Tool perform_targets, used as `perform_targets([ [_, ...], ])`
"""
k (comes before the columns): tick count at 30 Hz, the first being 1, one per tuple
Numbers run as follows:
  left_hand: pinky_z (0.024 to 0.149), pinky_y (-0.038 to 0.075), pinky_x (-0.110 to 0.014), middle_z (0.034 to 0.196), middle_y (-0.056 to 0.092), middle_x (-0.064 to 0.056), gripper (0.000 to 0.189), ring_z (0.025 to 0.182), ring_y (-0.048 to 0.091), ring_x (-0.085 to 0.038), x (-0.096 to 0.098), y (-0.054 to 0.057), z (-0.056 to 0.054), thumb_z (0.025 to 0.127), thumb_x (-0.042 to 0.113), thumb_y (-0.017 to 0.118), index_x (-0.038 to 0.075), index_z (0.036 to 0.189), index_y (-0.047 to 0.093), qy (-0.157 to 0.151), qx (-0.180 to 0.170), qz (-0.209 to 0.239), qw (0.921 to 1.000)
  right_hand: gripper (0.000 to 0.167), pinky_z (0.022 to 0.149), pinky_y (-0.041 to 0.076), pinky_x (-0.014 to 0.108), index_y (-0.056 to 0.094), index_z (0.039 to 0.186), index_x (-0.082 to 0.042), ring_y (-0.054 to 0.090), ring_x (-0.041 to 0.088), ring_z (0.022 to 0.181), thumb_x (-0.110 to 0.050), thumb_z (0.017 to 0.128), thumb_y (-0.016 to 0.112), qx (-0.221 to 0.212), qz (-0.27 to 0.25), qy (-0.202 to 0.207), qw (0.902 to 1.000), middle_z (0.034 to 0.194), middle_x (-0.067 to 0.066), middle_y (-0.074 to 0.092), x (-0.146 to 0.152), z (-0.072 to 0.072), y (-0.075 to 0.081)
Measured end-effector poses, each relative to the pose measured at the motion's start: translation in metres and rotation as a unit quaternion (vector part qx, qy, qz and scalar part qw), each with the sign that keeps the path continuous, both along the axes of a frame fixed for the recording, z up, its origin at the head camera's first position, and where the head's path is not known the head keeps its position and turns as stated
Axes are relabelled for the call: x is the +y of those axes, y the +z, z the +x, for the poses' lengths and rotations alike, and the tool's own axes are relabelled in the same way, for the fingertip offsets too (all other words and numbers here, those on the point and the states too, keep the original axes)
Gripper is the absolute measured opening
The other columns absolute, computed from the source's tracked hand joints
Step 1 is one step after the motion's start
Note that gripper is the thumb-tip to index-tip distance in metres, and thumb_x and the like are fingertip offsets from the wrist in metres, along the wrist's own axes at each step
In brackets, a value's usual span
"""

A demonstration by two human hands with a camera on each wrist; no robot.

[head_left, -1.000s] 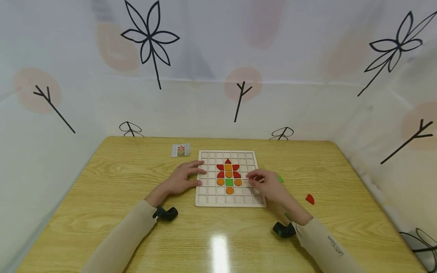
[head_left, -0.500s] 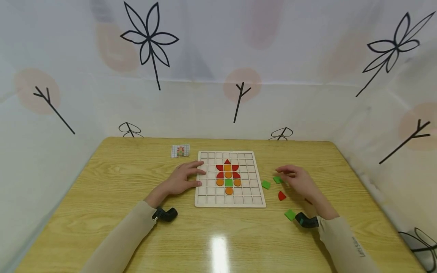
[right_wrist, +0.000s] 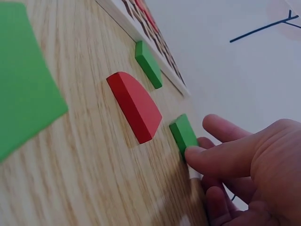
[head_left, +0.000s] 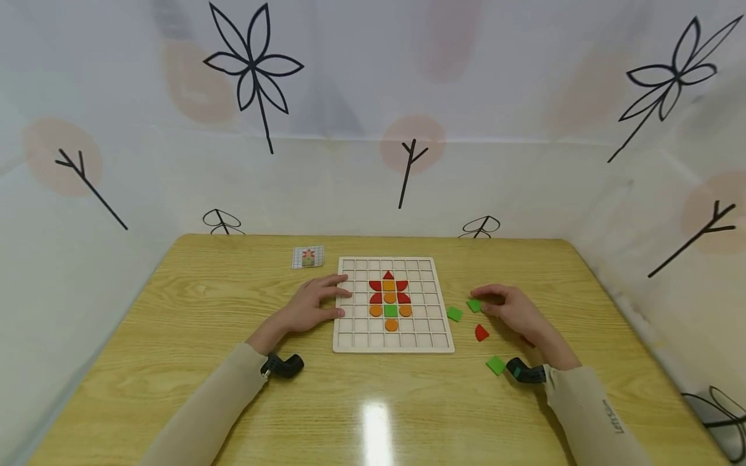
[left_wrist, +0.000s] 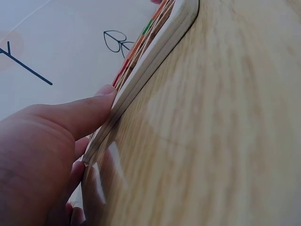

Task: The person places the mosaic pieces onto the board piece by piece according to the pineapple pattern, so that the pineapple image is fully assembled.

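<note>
The right hand (head_left: 517,313) touches a green square (right_wrist: 182,131) on the table (head_left: 262,417) with its thumb; I cannot tell if the fingers pinch it. Close by lie a red round-edged piece (head_left: 481,332) and two more green squares (head_left: 495,365), one just beside the board (head_left: 361,340). The left hand (head_left: 311,305), fingers spread, rests on the left edge of the board. Colored pieces (head_left: 390,310) sit in it, and a card (head_left: 307,257) lies near its far left corner.

Wood-grain table (head_left: 315,414); pale backdrop (head_left: 350,84), black plant prints (head_left: 252,65).
</note>
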State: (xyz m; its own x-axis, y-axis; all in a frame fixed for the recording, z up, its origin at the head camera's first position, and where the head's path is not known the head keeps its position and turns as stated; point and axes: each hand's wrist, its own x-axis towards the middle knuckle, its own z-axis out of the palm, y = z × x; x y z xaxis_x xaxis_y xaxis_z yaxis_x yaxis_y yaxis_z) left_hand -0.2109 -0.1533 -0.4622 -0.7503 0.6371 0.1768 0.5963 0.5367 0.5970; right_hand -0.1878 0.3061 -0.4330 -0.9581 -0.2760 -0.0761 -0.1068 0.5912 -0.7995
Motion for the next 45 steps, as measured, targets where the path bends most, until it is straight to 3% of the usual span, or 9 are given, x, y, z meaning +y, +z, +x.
perform_targets([
  [13,0.112,0.019,-0.063,0.156,0.038,-0.014,0.037,0.144,0.031,-0.035,0.001,0.001,0.001,0.095,0.026,0.069,0.012,0.13,0.067,0.0,0.006,-0.001,1.0,0.027,0.074,0.049,0.024,0.066,0.122,0.002,0.059,0.026,0.1,0.0,0.096,0.063,0.035,0.021,-0.02,0.999,0.121,0.021,0.064,-0.009,0.002,0.001],
  [23,0.112,0.021,-0.062,0.156,0.039,-0.014,0.037,0.143,0.033,-0.036,0.001,0.003,0.0,0.095,0.027,0.07,0.013,0.129,0.067,0.004,0.013,-0.005,0.9999,0.02,0.08,0.052,0.029,0.071,0.115,-0.003,0.063,0.023,0.097,-0.001,0.095,0.065,0.072,-0.008,0.027,0.997,0.114,0.013,0.065,-0.057,0.011,0.0],
  [33,0.112,0.019,-0.063,0.156,0.038,-0.013,0.037,0.144,0.031,-0.034,0.001,0.001,0.0,0.095,0.027,0.069,0.014,0.13,0.067,0.006,0.007,-0.006,0.9999,0.018,0.078,0.052,0.028,0.074,0.106,-0.007,0.059,0.019,0.09,0.001,0.091,0.07,0.091,-0.02,0.103,0.9904,0.1,0.003,0.064,-0.106,0.016,-0.004],
  [45,0.113,0.018,-0.063,0.157,0.037,-0.012,0.037,0.145,0.03,-0.033,0.0,0.0,-0.001,0.096,0.028,0.069,0.014,0.13,0.067,0.006,0.003,-0.006,1.0,0.02,0.071,0.048,0.026,0.076,0.102,-0.01,0.055,0.016,0.083,0.004,0.09,0.069,0.107,-0.015,0.121,0.9868,0.097,-0.002,0.064,-0.122,0.018,-0.008],
])
